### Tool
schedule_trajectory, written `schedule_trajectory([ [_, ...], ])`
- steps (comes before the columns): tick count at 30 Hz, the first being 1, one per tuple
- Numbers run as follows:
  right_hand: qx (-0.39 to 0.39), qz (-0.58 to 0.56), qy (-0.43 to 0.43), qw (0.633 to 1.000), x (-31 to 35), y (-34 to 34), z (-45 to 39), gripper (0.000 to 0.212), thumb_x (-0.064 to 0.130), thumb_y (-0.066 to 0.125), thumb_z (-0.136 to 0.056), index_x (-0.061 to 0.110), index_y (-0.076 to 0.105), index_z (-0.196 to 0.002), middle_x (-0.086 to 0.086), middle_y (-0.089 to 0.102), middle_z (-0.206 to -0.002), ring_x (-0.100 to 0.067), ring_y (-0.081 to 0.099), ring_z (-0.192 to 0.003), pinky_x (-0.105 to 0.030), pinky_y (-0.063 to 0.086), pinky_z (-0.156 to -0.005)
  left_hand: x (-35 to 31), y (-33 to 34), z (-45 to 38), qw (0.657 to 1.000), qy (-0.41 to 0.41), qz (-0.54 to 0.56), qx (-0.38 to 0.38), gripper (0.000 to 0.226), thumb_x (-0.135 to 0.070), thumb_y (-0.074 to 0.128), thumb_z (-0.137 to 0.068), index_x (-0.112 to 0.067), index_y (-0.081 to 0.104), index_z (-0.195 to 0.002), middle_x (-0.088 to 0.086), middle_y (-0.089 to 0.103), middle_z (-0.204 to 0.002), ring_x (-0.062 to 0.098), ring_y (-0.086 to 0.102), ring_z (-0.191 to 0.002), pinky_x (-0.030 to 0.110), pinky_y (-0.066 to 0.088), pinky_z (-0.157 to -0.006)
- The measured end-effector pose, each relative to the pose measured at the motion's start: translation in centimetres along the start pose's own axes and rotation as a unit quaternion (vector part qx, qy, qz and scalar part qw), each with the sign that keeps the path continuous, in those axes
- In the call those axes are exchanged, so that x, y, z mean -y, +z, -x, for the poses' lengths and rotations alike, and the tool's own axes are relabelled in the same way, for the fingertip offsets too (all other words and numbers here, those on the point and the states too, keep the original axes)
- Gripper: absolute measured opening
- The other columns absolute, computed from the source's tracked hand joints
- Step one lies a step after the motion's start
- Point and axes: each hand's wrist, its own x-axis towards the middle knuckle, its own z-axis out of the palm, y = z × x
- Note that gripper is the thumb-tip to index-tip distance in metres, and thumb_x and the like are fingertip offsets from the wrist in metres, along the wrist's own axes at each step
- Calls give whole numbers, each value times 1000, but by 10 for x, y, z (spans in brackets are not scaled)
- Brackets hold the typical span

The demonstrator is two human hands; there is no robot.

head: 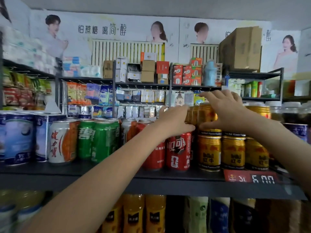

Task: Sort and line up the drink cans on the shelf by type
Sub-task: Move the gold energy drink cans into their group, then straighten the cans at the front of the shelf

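Dark shelf (168,178) w/ red price tag (250,178) at front edge. Front row: red cola cans (178,151), gold cans (233,153) to their right. Above, stacked upper gold can (206,116): right hand (225,111) wraps it, thumb underneath; left hand (175,121) touches its left side, fingers apart. Further left: green cans (102,140).
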Motion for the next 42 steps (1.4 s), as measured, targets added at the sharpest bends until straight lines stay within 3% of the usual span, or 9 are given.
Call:
schedule_trajectory([
  [4,-50,-103,-66,991,51,5,-20,61,42,64,-80,27,38,-133,-3,39,-138,-24,27,-131,-47,20,-112,50,-34,28,999,-45,-7,-15,46,-39,59,-86,-19,48,-125,-2,57,-121,17,52,-113,41,31,-105],
  [8,21,-182,-134,974,108,23,-64,48,35,66,-82,23,47,-125,-4,47,-133,-24,38,-126,-48,29,-108,116,-66,55,991,-99,-74,58,37,-41,60,-84,-18,59,-113,-2,62,-114,14,56,-104,36,42,-97],
  [11,117,-181,-157,964,143,34,-100,48,30,66,-84,17,47,-127,-6,49,-131,-22,46,-119,-37,37,-102,156,-80,71,977,-103,-120,145,41,-46,61,-82,-19,62,-112,-3,61,-116,12,56,-104,32,44,-93],
  [17,218,-131,-124,959,184,57,-153,46,20,69,-81,13,54,-124,-7,51,-131,-24,50,-118,-34,39,-99,197,-95,80,978,-43,27,203,37,-33,66,-82,-21,60,-116,-9,59,-120,5,54,-108,27,42,-100],
  [22,247,-219,-154,931,206,69,-157,46,12,66,-82,15,52,-125,-5,51,-133,-20,46,-123,-34,34,-106,217,-111,77,962,0,77,262,34,-25,68,-81,-25,58,-113,-22,53,-109,-3,51,-105,12,38,-94],
  [25,260,-278,-143,914,214,72,-158,38,10,63,-84,14,53,-120,-9,55,-124,-17,52,-108,-38,40,-102,226,-114,80,958,-2,104,269,31,-27,70,-79,-31,56,-107,-18,51,-117,3,49,-115,24,39,-100],
  [28,259,-318,-118,904,224,75,-153,43,5,61,-85,9,50,-127,-2,55,-105,-11,53,-85,-28,44,-83,232,-109,86,958,9,124,259,29,-28,71,-77,-35,54,-99,-14,50,-117,11,50,-117,31,40,-101],
  [36,221,-292,-94,926,228,65,-143,31,12,66,-83,12,55,-112,-2,49,-113,-22,55,-104,-36,45,-92,239,-107,93,962,32,145,229,27,-27,74,-74,-33,55,-92,-8,56,-116,11,55,-109,37,43,-100],
  [42,254,-272,-51,927,195,38,-116,34,24,71,-79,18,55,-108,7,52,-96,-8,54,-88,-18,39,-68,244,-106,93,959,36,156,235,27,-27,73,-74,-32,55,-93,-5,58,-116,13,56,-109,41,43,-100],
])
